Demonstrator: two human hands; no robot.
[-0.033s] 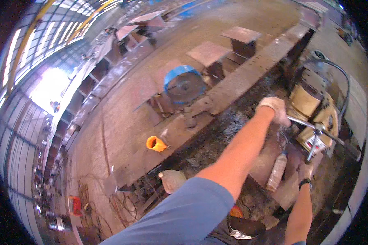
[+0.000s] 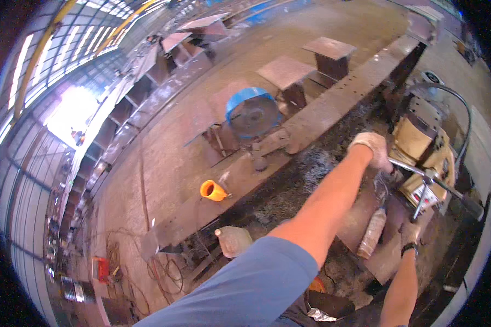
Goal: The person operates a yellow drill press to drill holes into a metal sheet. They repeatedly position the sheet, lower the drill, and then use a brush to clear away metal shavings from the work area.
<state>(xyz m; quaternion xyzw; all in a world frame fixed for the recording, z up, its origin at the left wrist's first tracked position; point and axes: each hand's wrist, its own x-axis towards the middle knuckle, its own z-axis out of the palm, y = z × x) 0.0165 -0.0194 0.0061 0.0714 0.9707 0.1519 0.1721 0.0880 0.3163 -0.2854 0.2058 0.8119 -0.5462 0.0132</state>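
On the tan machine (image 2: 412, 139), the spoked handle (image 2: 407, 167) runs lengthwise rightward from the left hand (image 2: 375, 150), closed around its end; the right hand (image 2: 410, 231) is at the machine's near side, grip undeterminable.

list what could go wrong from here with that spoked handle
The left hand might slip off the spoked handle it grips. The bottle, just left of the right hand, could get knocked. The black cable looping beside the beige machine may snag.
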